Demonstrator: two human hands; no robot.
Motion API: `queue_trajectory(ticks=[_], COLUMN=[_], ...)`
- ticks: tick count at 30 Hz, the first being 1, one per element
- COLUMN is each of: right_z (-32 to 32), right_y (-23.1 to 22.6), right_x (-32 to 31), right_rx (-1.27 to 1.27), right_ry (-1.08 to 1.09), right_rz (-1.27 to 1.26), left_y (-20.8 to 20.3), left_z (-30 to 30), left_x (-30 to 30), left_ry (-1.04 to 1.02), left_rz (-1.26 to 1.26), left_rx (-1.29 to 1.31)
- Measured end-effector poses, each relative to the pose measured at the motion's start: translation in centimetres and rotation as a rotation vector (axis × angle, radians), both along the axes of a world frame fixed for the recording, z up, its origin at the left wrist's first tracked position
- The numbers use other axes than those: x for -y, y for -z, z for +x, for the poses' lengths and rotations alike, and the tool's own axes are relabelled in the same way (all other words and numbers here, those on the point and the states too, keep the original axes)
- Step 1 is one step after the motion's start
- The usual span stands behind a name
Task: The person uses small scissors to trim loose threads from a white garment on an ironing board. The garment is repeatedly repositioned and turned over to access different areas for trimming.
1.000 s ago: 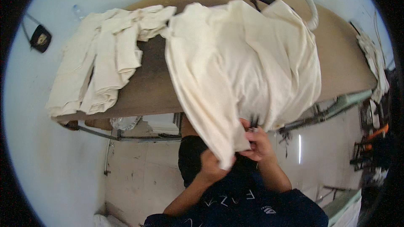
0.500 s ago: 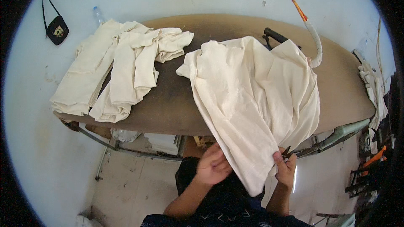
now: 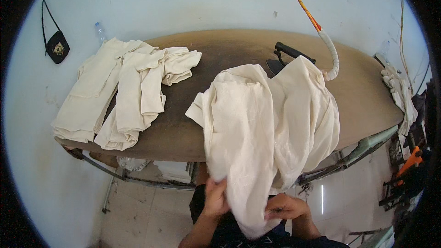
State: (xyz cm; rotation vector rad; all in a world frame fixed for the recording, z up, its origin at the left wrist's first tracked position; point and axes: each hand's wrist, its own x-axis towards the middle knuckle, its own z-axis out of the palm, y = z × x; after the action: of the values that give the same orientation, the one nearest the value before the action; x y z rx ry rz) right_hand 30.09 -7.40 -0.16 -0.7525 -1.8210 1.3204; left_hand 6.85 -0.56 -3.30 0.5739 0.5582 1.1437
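Draped over the right half of the bench [image 3: 367, 101] and hanging past its near edge: cream cloth [image 3: 241, 133]. Pinched at its lower right edge by the right hand [image 3: 288, 206], with fingers curled closed. Touched at its left edge by the left hand [image 3: 215, 197], half curled; cannot tell whether gripping. Bordered behind by an iron [image 3: 294, 53]; flanked, to the left, by folded garments [image 3: 131, 82].

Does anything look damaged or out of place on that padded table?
Yes: the padded table has a dark patch between the piled cream garments and the cream cloth at the right hand; its right end is paler. Scorching or staining, I can't tell. Nothing looks spilled.
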Motion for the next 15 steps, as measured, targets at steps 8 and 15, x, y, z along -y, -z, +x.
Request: queue_trajectory(ticks=[8,15], right_z=[-3.0,0.1], right_y=[-9.2,-6.6], right_x=[-2.3,-6.1], right_rx=[0.043,0.013], right_ry=[0.728,0.827], right_rz=[0.228,-0.076], left_y=[-7.3,-3.7], left_z=[2.9,-1.2], left_x=[2.3,-1.7], left_ry=[-0.027,0.047], left_rz=[1.074,1.015], left_rx=[-0.807,-0.818])
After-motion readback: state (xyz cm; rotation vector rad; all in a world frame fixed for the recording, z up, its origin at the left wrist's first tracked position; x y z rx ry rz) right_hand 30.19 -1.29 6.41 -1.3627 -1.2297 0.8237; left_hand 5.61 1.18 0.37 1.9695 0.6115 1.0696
